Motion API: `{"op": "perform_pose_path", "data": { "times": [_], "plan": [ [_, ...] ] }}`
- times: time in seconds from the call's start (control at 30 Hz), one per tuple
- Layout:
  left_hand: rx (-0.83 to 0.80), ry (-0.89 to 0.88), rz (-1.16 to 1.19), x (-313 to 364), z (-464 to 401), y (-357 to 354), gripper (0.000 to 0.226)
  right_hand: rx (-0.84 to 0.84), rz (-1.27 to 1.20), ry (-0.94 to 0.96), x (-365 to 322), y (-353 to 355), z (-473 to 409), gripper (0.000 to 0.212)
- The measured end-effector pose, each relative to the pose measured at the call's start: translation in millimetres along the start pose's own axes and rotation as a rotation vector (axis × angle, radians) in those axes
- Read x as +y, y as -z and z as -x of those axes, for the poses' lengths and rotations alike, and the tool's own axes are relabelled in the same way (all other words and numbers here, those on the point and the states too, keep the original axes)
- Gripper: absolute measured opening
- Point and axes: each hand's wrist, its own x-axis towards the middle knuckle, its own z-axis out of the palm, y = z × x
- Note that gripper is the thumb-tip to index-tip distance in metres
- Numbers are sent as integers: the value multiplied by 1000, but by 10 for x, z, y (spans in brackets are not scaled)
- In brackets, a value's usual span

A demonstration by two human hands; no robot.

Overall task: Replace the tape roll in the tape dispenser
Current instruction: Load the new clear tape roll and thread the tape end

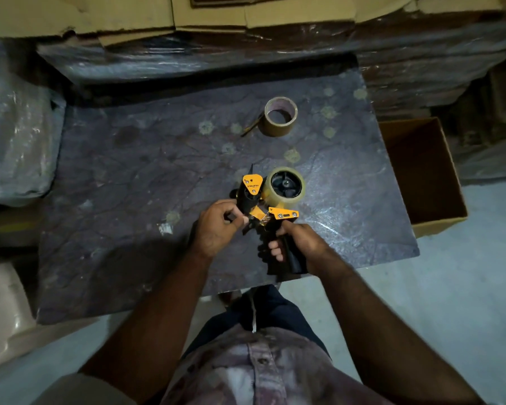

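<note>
Yellow-and-black, the tape dispenser [270, 210] is held above the near edge of the dark plastic-covered bench [123, 200]. The right hand [297, 244] is clenched around its black handle, while the left hand [216, 226] pinches the dispenser's front end between thumb and fingertips. A clear tape roll [285, 188] sits on the dispenser's hub. Farther back on the bench, well apart, a brown tape roll [280, 116] lies flat. An open cardboard box [424, 176] stands beside the bench's right edge.
</note>
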Motion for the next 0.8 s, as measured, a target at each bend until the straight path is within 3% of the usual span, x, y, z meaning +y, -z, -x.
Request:
{"op": "perform_pose_path", "data": {
  "times": [0.17, 0.3, 0.4, 0.57, 0.67, 0.8],
  "plan": [
    [-30, -44, 61, 111, 76, 180, 8, -169, -170, -24, 96, 34, 117, 20],
    [-34, -93, 53, 184, 99, 348, 16, -151, -146, 61, 61, -10, 272, 16],
    [-17, -100, 43, 225, 115, 398, 7, -154, -149, 91, 51, -33, 360, 16],
    [-14, -132, 47, 325, 184, 426, 12, -283, -301, 28, 104, 23, 465, 20],
    [-10, -135, 64, 405, 230, 436, 7, -380, -306, 28, 118, 83, 513, 35],
    [15, -138, 59, 521, 277, 435, 5, -391, -295, 43, 86, 131, 568, 32]
  ]
}}
